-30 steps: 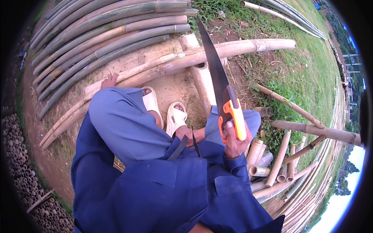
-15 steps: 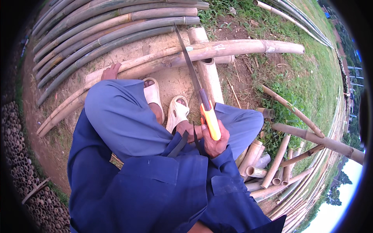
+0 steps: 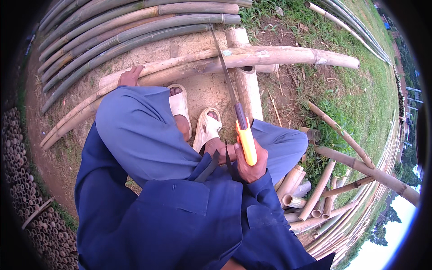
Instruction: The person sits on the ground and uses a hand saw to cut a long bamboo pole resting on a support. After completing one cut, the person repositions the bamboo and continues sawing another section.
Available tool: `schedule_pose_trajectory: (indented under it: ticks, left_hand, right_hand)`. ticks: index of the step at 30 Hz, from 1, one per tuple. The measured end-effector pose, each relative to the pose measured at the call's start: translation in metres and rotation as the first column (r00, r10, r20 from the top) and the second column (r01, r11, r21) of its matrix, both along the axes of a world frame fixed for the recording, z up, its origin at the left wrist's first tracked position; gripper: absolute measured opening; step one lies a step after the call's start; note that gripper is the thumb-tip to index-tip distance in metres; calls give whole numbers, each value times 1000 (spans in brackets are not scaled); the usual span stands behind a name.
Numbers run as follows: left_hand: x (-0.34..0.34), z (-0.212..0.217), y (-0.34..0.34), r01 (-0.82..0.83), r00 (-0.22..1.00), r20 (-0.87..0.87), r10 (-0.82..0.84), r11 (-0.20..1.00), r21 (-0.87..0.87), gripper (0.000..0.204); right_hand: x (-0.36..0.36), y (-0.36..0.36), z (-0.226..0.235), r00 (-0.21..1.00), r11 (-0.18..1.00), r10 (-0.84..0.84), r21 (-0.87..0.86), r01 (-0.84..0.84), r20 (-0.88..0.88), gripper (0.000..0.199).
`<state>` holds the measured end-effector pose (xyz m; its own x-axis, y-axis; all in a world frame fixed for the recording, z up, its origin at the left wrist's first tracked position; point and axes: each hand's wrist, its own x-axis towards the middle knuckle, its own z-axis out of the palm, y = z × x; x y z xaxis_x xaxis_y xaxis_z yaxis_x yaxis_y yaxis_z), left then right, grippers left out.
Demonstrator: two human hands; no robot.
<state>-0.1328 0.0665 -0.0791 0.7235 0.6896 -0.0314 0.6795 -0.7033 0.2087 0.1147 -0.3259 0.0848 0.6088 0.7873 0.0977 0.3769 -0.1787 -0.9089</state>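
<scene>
In my right hand [image 3: 252,161] is a hand saw [image 3: 246,141], its yellow-orange handle wrapped by my fingers. The long dark blade slants up and away, crossing over a long pale bamboo pole [image 3: 288,55]; I cannot tell whether its teeth touch the pole. My left hand [image 3: 130,76] grips the pole's left part, fingers curled over the top beyond my knee. Beneath the pole, near the blade, a thick bamboo piece [image 3: 249,92] acts as a rest. Both my feet, in cream sandals [image 3: 208,128], stand between my bent legs.
Several greenish bamboo poles [image 3: 130,38] lie side by side at the far left. Short cut pieces [image 3: 294,201] are heaped at the right, near a slanting pole [image 3: 369,168]. Stacked bamboo [image 3: 42,240] shows its round ends at the left edge. Grass [image 3: 360,94] spreads to the right.
The view has shifted slightly, so the poles and saw appear a little to the right. Both hands keep their grip, and the saw lies across the pole much as before.
</scene>
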Motion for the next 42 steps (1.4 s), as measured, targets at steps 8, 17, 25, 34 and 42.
schedule_pose_trajectory:
  ticks: [8,17,25,34,42]
  left_hand:
    - [2,1,2,-18,999,-45,16,999,-32,60]
    - [2,9,-4,-20,1000,-17,20,999,-26,62]
    - [1,5,-2,-29,998,-53,29,1000,-3,65]
    - [0,5,0,-55,997,-64,48,993,-108,68]
    - [6,17,-6,-110,992,-72,103,989,-97,64]
  right_hand:
    - [5,0,13,983,940,-10,-337,-53,-183,27]
    - [13,13,3,984,977,23,-206,-59,-175,21]
    - [12,4,4,985,964,2,-261,-49,-175,26]
    - [7,0,10,994,987,95,-123,-101,-54,37]
    - [25,35,-29,990,977,-17,-211,-13,-139,17]
